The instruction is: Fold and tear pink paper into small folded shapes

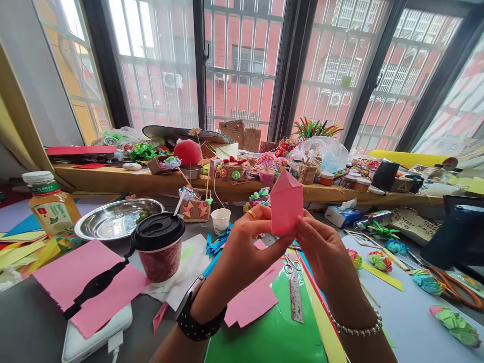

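Note:
A folded pink paper piece (286, 207) with a pointed, roof-like top is held upright above the desk. My left hand (253, 242) grips its lower left side between thumb and fingers. On the lower right edge, my right hand (321, 244) pinches the same piece with thumb and fingertips. Beneath the hands, cut pink paper sheets (253, 302) lie on a green folder (272, 340). A patterned ruler (296, 300) and small scissors (293, 263) rest on the folder, just below the raised paper.
Left of my arms stand a lidded coffee cup (159, 249), a metal plate (109, 222) and a juice bottle (51, 204). A white power bank (94, 333) lies in front. At right are crumpled paper flowers (429, 281) and orange-handled scissors (459, 287). Crafts crowd the windowsill (102, 179).

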A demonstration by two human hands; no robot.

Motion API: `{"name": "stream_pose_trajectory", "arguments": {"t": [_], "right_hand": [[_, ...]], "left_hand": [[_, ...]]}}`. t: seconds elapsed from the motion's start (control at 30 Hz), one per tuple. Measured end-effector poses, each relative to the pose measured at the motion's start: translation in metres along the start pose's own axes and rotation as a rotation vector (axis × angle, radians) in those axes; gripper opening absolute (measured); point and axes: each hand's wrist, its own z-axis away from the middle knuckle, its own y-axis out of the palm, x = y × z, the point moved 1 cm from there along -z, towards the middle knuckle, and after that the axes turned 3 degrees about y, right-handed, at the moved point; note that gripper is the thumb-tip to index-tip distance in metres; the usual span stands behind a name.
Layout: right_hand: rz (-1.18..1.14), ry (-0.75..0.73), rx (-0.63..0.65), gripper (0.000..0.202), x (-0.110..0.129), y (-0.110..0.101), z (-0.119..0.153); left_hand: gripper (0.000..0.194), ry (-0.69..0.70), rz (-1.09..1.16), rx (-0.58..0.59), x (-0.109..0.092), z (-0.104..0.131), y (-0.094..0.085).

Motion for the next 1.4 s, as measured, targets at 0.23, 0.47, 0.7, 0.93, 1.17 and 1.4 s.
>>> {"name": "stream_pose_trajectory", "arguments": {"t": [0.23, 0.47, 0.7, 0.93, 1.17, 1.4], "right_hand": [[0.264, -0.146, -0.086, 0.014, 0.003, -0.001, 0.003], [0.575, -0.235, -0.105, 0.025, 0.007, -0.005, 0.003], [0.449, -0.185, -0.084, 0.012, 0.005, -0.001, 0.005], [0.467, -0.088, -0.115, 0.011, 0.013, -0.012, 0.004], [0.471, -0.031, -0.059, 0.012, 0.018, -0.019, 0.004], [0.415, -0.036, -0.045, 0.008, 0.021, -0.018, 0.004]], "left_hand": [[0.014, -0.066, 0.052, 0.025, 0.004, -0.001, -0.004], [0.019, -0.206, 0.090, -0.011, 0.013, 0.000, -0.008], [0.024, -0.301, 0.373, -0.060, 0.012, 0.000, 0.001], [0.025, -0.347, 0.482, -0.047, 0.010, -0.002, -0.014], [0.020, -0.338, 0.325, -0.047, 0.012, -0.002, -0.032], [0.010, -0.330, 0.297, -0.076, 0.015, -0.004, -0.031]]}}
